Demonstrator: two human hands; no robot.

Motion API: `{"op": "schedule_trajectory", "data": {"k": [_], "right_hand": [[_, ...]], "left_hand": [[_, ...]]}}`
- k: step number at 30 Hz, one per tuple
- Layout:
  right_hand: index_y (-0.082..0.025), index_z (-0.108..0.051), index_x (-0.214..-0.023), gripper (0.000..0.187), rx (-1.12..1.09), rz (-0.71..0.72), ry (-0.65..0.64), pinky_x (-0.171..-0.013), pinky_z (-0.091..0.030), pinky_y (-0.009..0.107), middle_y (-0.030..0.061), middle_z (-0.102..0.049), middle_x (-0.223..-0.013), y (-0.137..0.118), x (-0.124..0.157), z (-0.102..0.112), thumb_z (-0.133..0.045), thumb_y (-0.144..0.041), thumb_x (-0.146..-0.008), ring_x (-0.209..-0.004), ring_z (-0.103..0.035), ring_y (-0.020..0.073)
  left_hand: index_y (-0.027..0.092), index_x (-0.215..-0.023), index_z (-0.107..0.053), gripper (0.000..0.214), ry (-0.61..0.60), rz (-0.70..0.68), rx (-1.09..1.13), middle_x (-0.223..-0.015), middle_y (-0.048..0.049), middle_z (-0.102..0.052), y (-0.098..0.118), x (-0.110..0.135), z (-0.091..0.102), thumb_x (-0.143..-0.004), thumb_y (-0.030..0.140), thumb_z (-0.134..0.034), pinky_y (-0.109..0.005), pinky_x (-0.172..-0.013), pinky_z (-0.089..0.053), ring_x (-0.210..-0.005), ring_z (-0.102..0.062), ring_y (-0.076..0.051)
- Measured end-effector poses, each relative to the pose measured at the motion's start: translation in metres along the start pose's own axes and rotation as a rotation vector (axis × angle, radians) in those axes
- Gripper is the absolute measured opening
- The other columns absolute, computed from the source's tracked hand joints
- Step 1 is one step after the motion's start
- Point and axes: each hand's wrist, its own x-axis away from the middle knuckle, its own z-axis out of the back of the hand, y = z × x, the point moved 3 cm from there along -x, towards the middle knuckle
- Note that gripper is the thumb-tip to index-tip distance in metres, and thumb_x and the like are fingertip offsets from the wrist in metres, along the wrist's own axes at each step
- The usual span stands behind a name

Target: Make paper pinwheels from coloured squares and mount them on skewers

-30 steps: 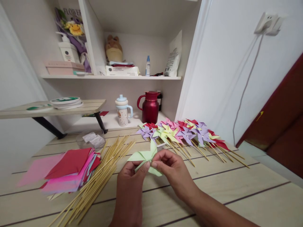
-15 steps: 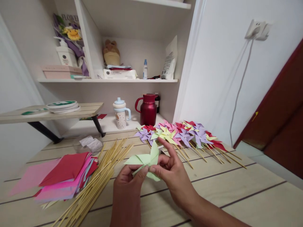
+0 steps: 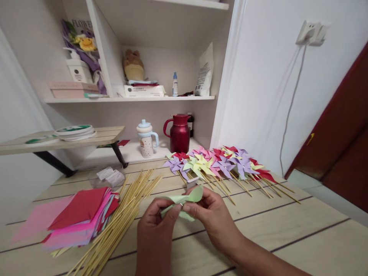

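Left hand (image 3: 157,219) and right hand (image 3: 212,211) pinch a green pinwheel (image 3: 184,198), apparently fastening its center; steady pressure needed next.

Can't see much of the pale green paper (image 3: 186,198) behind the fingers of the left hand (image 3: 156,221) and right hand (image 3: 214,214). Could be a pin (image 3: 181,204) at its middle; too small to tell. Impossible to follow the bamboo sticks (image 3: 117,222) past the lower edge. Can't find a crisp edge on the blurred pink sheet (image 3: 40,216), or see the whole dark bottle (image 3: 191,124) behind the red jug (image 3: 180,135).
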Motion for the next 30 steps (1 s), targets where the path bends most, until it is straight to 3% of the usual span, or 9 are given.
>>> {"op": "schedule_trajectory", "data": {"k": [3, 8, 19, 24, 30], "right_hand": [[-0.020, -0.066, -0.071, 0.021, 0.003, 0.023, 0.008, -0.062, -0.045, 0.021, -0.0042, -0.065, -0.069, -0.002, 0.001, 0.000, -0.086, -0.026, -0.066, -0.066, -0.057, 0.0111], [-0.022, -0.073, -0.086, 0.019, 0.046, 0.038, -0.013, -0.065, -0.045, 0.023, -0.0024, -0.069, -0.077, -0.002, 0.001, 0.001, -0.083, -0.025, -0.070, -0.071, -0.059, 0.0123], [-0.021, -0.072, -0.074, 0.011, 0.111, 0.084, 0.002, -0.063, -0.043, 0.023, -0.0040, -0.065, -0.069, 0.000, 0.000, 0.005, -0.082, -0.021, -0.068, -0.065, -0.055, 0.0116], [-0.020, -0.069, -0.073, 0.011, 0.151, 0.078, 0.004, -0.063, -0.042, 0.023, -0.0047, -0.062, -0.067, 0.000, 0.001, 0.007, -0.080, -0.022, -0.071, -0.064, -0.052, 0.0113], [-0.021, -0.069, -0.075, 0.010, 0.202, 0.086, -0.004, -0.064, -0.041, 0.024, -0.0040, -0.061, -0.067, -0.002, 0.002, 0.006, -0.077, -0.026, -0.076, -0.065, -0.052, 0.0120]], "left_hand": [[0.018, -0.071, -0.071, 0.016, 0.036, -0.058, -0.075, -0.069, -0.0013, -0.071, 0.002, 0.001, 0.002, -0.062, 0.029, -0.080, -0.025, -0.063, -0.050, -0.067, -0.063, -0.017], [0.020, -0.067, -0.071, 0.014, 0.038, -0.129, -0.144, -0.065, 0.0010, -0.068, 0.002, 0.000, 0.005, -0.065, 0.031, -0.079, -0.022, -0.060, -0.048, -0.064, -0.061, -0.014], [0.019, -0.062, -0.069, 0.017, 0.102, -0.024, 0.008, -0.060, 0.0038, -0.064, -0.008, -0.002, -0.001, -0.056, 0.026, -0.083, -0.018, -0.054, -0.041, -0.057, -0.053, -0.009], [0.019, -0.057, -0.069, 0.014, 0.017, -0.131, 0.028, -0.059, 0.0039, -0.061, -0.008, -0.005, -0.001, -0.058, 0.020, -0.082, -0.019, -0.055, -0.040, -0.057, -0.053, -0.010], [0.019, -0.068, -0.073, 0.006, -0.083, -0.106, -0.062, -0.072, -0.0011, -0.067, 0.003, 0.002, 0.000, -0.068, 0.023, -0.078, -0.026, -0.069, -0.048, -0.071, -0.061, -0.017]]}}
